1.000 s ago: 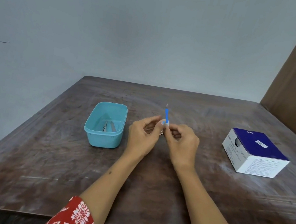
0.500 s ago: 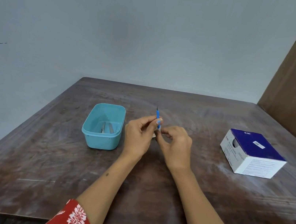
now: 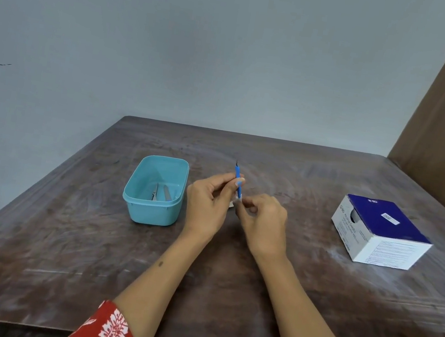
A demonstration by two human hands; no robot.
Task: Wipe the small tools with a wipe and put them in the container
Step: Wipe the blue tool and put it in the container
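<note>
Blue-handled tool point(image 3: 238, 180), likely light, stiff, sharp-tipped: left hand point(image 3: 207, 203) pinches mid-handle; right hand point(image 3: 263, 222) pinches wipe point(image 3: 236, 200) around lower end.

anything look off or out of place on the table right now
Nothing stands out. The teal container sits upright with metal tools inside, the swab box is intact, and both hands hold the blue tool above the table.

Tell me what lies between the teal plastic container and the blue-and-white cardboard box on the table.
In the head view, between teal plastic container and blue-and-white cardboard box: left hand and right hand, holding a thin blue-handled tool.
</note>
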